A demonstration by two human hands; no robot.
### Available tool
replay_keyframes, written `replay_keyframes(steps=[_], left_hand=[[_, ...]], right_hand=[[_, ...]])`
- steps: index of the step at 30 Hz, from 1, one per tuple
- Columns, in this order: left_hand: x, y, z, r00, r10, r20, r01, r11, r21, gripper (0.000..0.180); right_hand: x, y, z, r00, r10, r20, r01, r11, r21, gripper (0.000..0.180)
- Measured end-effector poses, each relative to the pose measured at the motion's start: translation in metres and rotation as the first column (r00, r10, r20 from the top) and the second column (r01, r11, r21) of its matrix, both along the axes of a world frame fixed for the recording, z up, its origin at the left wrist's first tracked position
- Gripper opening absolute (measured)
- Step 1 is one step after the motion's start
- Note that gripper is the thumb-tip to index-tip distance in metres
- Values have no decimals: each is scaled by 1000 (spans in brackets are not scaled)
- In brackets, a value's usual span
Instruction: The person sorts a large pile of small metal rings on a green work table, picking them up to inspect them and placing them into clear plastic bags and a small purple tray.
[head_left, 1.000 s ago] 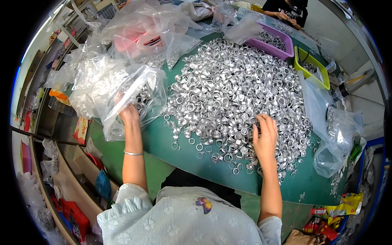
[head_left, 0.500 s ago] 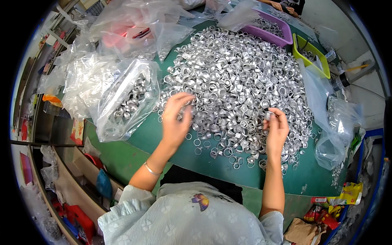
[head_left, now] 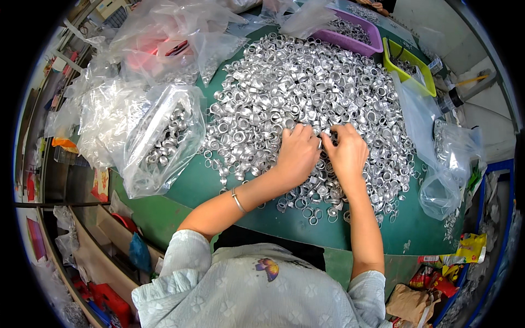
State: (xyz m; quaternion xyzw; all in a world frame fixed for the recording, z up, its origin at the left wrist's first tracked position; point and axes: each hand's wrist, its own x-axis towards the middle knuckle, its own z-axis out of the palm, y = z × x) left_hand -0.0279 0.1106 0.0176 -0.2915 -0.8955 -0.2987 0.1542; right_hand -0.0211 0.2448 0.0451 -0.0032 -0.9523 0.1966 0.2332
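A broad heap of silver metal rings [head_left: 306, 82] covers the middle of the green table. Over the near part of the heap, my two hands are close together, fingertips almost meeting. My left hand [head_left: 298, 156] has its fingers curled down among the rings; the hand itself hides what they grip. Beside it, my right hand [head_left: 348, 156] is bent inward, thumb toward the left hand and fingers closed. Any small piece between the fingertips blends with the rings behind. Several loose rings [head_left: 313, 213] lie at the heap's near edge.
A clear plastic bag [head_left: 164, 136] with rings lies left, near crumpled plastic bags [head_left: 109, 109]. Purple [head_left: 372, 46] and yellow-green [head_left: 429, 85] baskets stand at the far right. More clear plastic [head_left: 440, 197] lies along the right edge. Another person's hand [head_left: 377, 6] shows at the far side.
My left hand has moved right and my right hand slightly left, so they now meet over the heap. Earlier they were apart, with a small silver piece at my right fingertips.
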Motion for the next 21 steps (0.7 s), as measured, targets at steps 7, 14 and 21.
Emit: replay_keyframes(steps=[7, 14, 21], left_hand=[[6, -26, 15, 839, -245, 486, -237, 639, 731, 18], [13, -52, 28, 505, -677, 536, -604, 167, 780, 35], [8, -35, 5, 961, 30, 276, -152, 889, 433, 12]], right_hand=[[6, 8, -1, 999, 20, -30, -20, 1000, -18, 17], [8, -2, 3, 982, 148, 115, -164, 975, 149, 18], [12, 2, -4, 997, 74, 3, -73, 995, -69, 7]])
